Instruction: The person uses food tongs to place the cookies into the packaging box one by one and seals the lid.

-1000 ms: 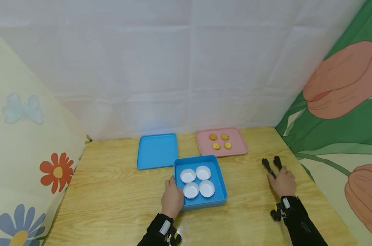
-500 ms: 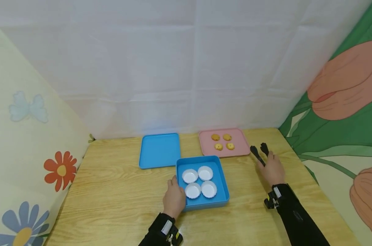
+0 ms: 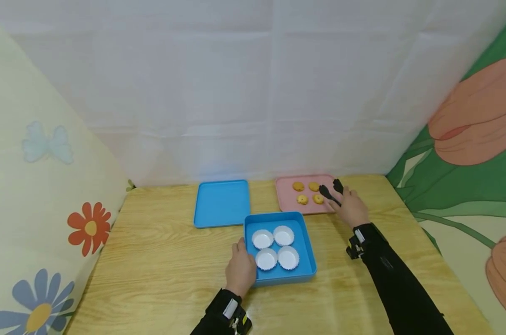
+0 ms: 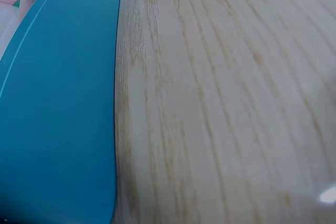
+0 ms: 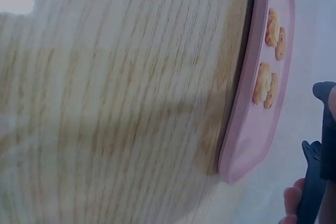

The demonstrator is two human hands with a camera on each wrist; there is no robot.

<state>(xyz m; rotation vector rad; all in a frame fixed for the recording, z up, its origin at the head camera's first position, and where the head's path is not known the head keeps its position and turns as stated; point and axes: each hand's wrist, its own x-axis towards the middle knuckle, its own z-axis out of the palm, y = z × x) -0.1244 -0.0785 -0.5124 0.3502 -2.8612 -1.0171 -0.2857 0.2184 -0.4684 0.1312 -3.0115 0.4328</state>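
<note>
My right hand (image 3: 351, 209) grips a pair of black tongs (image 3: 329, 194), whose spread tips hang over the right side of a pink tray (image 3: 287, 195). On that tray lie several cookies (image 3: 302, 199), also seen in the right wrist view beyond the tongs (image 5: 311, 182). My left hand (image 3: 240, 270) rests against the left wall of a blue box (image 3: 307, 258); whether its fingers curl over the rim is hard to make out. Inside the box stand several white paper cups (image 3: 288, 257). The left wrist view shows only the box's side (image 4: 63, 98) and the tabletop.
A flat blue lid or tray (image 3: 222, 204) lies behind the box, left of the pink tray. A white cloth (image 3: 186, 93) hangs along the table's back edge. Patterned panels stand at the left and right. Wooden tabletop (image 3: 161, 260) shows around the box.
My right hand has carried the tongs left and away from me, from the table's right side to the pink tray. The left hand stays at the box.
</note>
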